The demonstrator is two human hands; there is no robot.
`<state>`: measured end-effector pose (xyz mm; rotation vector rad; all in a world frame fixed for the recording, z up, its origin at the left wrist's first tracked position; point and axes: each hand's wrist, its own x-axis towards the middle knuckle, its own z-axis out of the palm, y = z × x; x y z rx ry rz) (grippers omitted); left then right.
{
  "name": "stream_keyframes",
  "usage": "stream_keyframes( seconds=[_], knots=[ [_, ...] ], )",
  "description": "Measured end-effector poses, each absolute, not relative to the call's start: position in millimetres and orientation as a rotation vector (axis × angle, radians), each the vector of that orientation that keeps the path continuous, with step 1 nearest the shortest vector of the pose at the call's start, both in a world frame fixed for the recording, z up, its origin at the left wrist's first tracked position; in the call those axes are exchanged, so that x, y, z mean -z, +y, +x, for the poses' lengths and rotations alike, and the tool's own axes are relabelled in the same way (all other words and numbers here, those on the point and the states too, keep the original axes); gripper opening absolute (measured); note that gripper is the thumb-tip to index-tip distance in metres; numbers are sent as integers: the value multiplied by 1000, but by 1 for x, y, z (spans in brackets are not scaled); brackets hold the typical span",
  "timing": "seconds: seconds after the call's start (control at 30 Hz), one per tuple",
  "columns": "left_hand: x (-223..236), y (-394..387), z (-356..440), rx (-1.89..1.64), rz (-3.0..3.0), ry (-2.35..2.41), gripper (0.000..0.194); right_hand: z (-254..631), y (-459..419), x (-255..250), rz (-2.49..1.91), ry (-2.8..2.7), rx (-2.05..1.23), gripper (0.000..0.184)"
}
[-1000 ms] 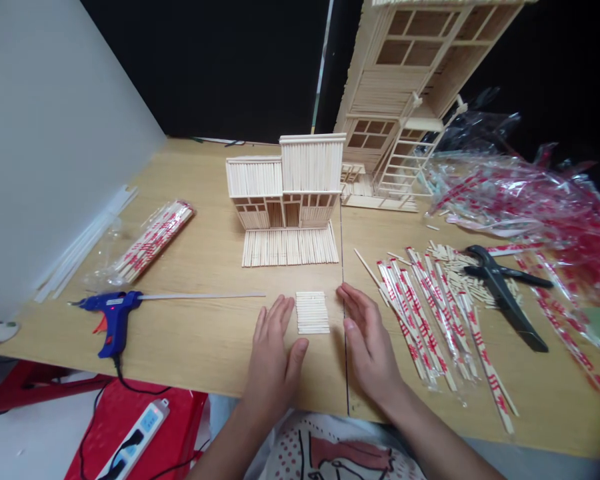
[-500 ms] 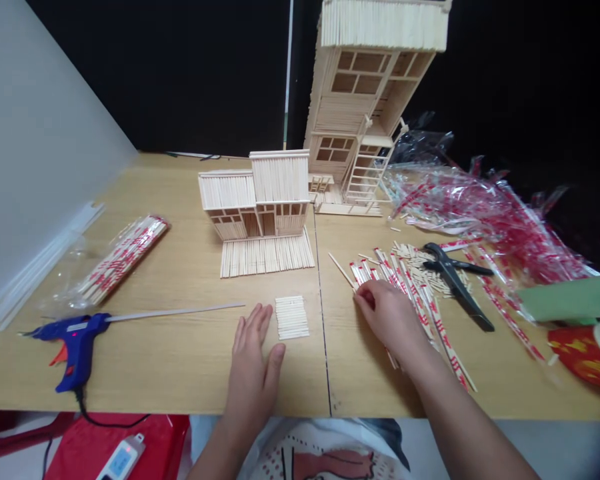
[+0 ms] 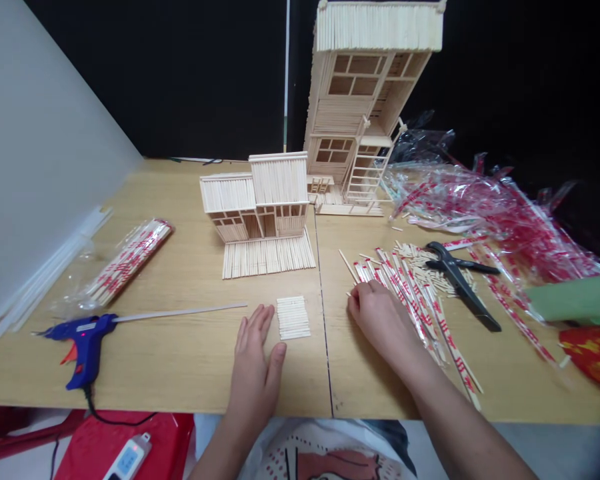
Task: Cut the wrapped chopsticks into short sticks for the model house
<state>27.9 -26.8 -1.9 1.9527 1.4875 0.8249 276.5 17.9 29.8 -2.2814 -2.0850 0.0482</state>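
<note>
My left hand (image 3: 256,363) lies flat on the table with fingers stretched out, just left of a small panel of short wooden sticks (image 3: 293,318). Over the left edge of a pile of paper-wrapped chopsticks (image 3: 405,293), my right hand (image 3: 380,320) is closed, its fingertips pinched together. A small stick end (image 3: 349,294) pokes out beside those fingers; most of it is hidden by the hand. One bare stick (image 3: 349,265) lies slanted just beyond them. Black cutters (image 3: 457,287) rest right of the pile on many short cut pieces (image 3: 420,261).
A small stick-built house (image 3: 265,200) stands mid-table, with a taller one (image 3: 365,107) behind it to the right. To the left are a blue glue gun (image 3: 85,343) and a chopstick pack (image 3: 130,263). Torn plastic wrappers (image 3: 500,207) heap up at right.
My right hand has shifted slightly left and down along the pile, and a small stick end now shows by its fingers. My left hand stays by the panel. The view has shifted a little.
</note>
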Motion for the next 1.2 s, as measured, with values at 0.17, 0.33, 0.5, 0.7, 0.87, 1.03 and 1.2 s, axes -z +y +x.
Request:
stream_keyframes(
  seconds=[0.17,0.33,0.5,0.7,0.87,1.03,1.2],
  knots=[
    [3,-28,28,-844,1957,1478,51,254,11,-24,-2102,-2087,-178,13],
    [3,-28,28,-846,1957,1482,51,236,11,-20,-1851,-2100,-390,12],
    [2,-27,27,-854,1959,1485,51,235,17,-18,-1789,-2183,-425,15],
    [3,-28,27,-869,1953,1475,51,231,19,-19,-1790,-2109,-379,16],
    [5,-28,26,-872,1966,1463,51,228,20,-19,-1756,-2074,-343,16],
    [5,-27,25,-876,1975,1462,51,230,22,-17,-1691,-2120,-293,19],
    [5,-27,26,-878,1978,1461,50,232,23,-14,-1610,-2116,-274,19]
  ],
)
